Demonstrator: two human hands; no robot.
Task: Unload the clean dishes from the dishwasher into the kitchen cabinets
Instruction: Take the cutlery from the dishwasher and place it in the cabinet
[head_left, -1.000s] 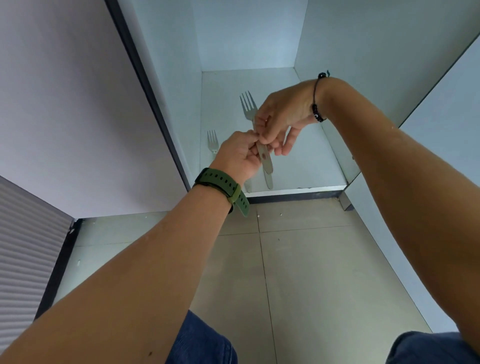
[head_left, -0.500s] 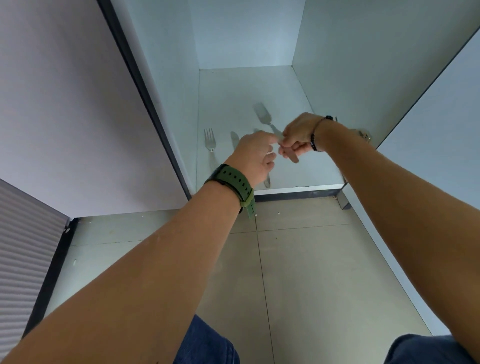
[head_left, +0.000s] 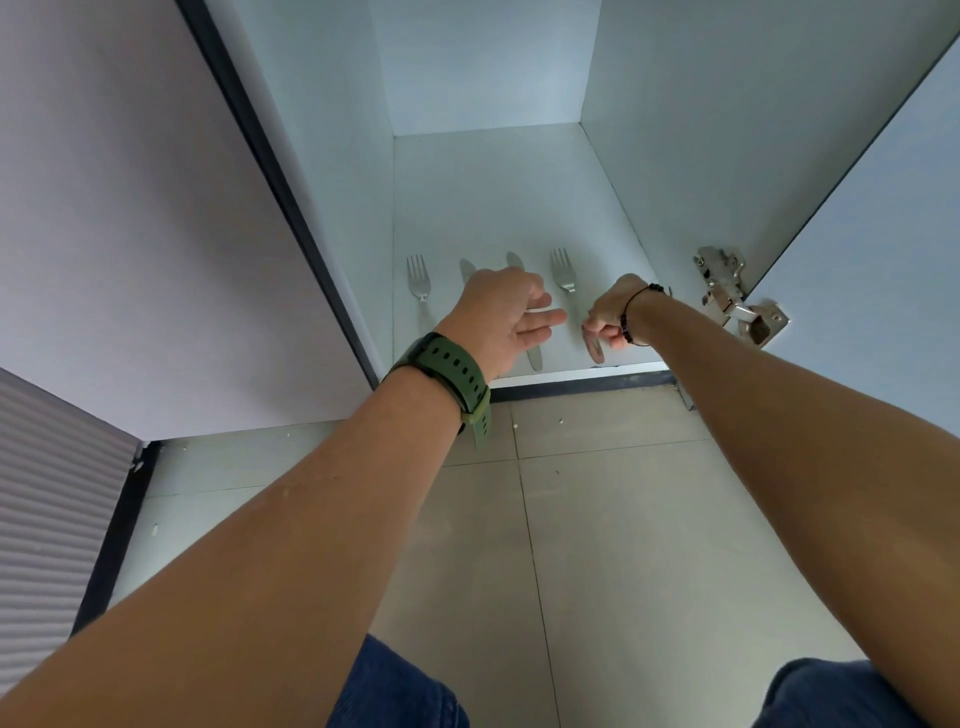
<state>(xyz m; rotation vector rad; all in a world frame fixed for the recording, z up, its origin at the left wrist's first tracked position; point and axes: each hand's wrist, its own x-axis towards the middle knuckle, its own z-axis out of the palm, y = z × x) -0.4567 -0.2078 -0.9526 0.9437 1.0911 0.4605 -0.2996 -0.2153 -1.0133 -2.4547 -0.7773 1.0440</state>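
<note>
Two bare forearms reached forward from above a pair of blue-jeaned knees (head_left: 400, 691), over a grey tiled floor (head_left: 597, 545), toward a low open cabinet (head_left: 675, 156). On the left wrist sat a green watch (head_left: 441, 371), and on the right wrist a thin black cord bracelet (head_left: 631, 312). At the cabinet's front edge the left hand (head_left: 501, 317) hovered with its grip loose, fingers relaxed and pointing right, holding nothing; it covered the middle of two knives (head_left: 534, 358) that lay on the cabinet floor, so that only their tips showed beyond the knuckles and one handle end showed below the palm. Just beside it, the right hand (head_left: 613, 319) had its grip closed, fingers curled around the handle of a fork (head_left: 563, 273) whose tines pointed toward the back of the cabinet; whether that fork lay flat on the cabinet floor or was slightly raised could not be told. Left of the knives, close to the cabinet's left wall, a second fork (head_left: 418, 280) lay on the cabinet floor, tines also to the back. A metal hinge (head_left: 735, 299) joined the right wall to the open door (head_left: 883, 234).
</note>
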